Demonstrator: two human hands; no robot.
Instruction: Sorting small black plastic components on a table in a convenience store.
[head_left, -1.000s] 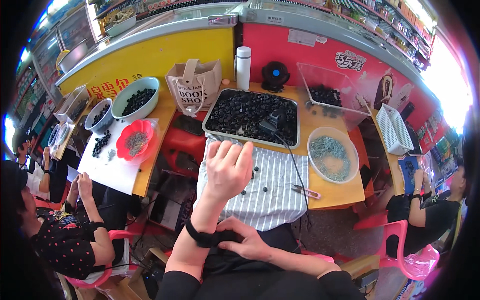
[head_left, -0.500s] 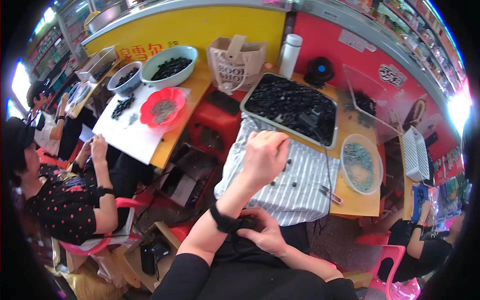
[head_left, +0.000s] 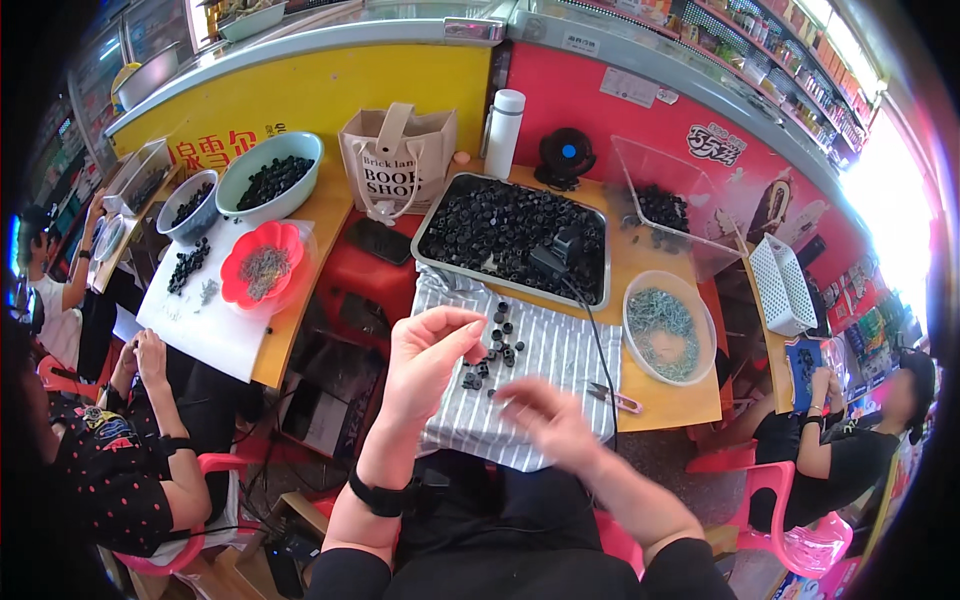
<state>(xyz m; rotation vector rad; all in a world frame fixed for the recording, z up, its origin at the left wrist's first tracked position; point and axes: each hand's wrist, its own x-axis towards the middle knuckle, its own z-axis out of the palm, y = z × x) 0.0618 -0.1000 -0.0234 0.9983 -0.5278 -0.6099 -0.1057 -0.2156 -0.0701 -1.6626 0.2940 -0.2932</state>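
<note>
My left hand (head_left: 428, 365) is raised over the near left part of a striped cloth (head_left: 570, 345). Its thumb and fingertips are pinched together; whatever lies between them is hidden or too small to make out. Lower and to the right, my right hand (head_left: 555, 425) hovers over the cloth's near side, its fingers smeared by motion. Several small black round parts (head_left: 497, 350) lie loose on the cloth beyond the hands. Behind them a metal tray (head_left: 607, 262) is heaped with similar black parts. Thread snips (head_left: 625, 402) with a pale pink handle rest at the cloth's right.
A clear round tub (head_left: 708, 345) of small metallic pieces stands right of the cloth. A black cable (head_left: 603, 350) crosses the cloth from a dark device (head_left: 555, 255) in the tray. A white bottle (head_left: 503, 135), small fan (head_left: 567, 155) and canvas bag (head_left: 400, 165) stand behind. Other people sit at both sides.
My hands have come apart: the right rose from my lap to above the cloth, and the left drew back nearer me. More black parts show on the cloth. The view has shifted.
</note>
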